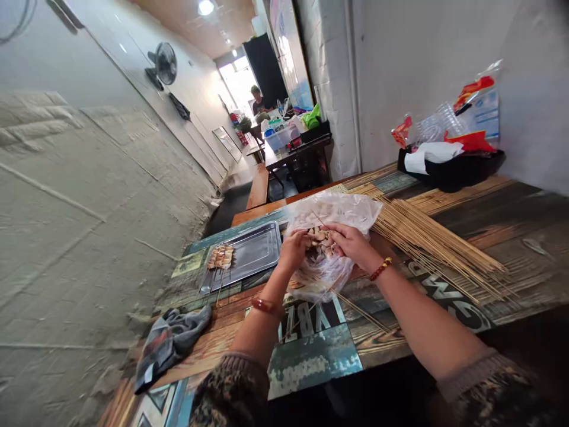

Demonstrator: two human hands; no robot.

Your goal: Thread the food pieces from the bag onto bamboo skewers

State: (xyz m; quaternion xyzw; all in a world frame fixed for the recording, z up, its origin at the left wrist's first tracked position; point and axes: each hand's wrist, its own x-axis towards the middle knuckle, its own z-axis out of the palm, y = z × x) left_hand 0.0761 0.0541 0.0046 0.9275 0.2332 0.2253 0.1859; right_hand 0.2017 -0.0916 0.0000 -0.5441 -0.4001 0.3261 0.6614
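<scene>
An open clear plastic bag (pixel 351 209) lies on the table with pieces of pale raw meat (pixel 319 238) in it. My left hand (pixel 294 248) is at the left side of the meat, fingers closed on a piece that they partly hide. Across from it, my right hand (pixel 353 243) pinches a thin bamboo skewer (pixel 318 219), whose end sticks out past the fingertips. To the left, a metal tray (pixel 255 252) bears several loaded meat skewers (pixel 220 257) at its left end, their sticks pointing toward me.
A wide pile of bamboo skewers (pixel 438 240) lies right of the bag. Loose sticks (pixel 362 311) rest near the front edge. A grey cloth (pixel 173 341) lies front left, and a black container (pixel 453 169) with packaging stands back right. A person (pixel 258 101) sits far off.
</scene>
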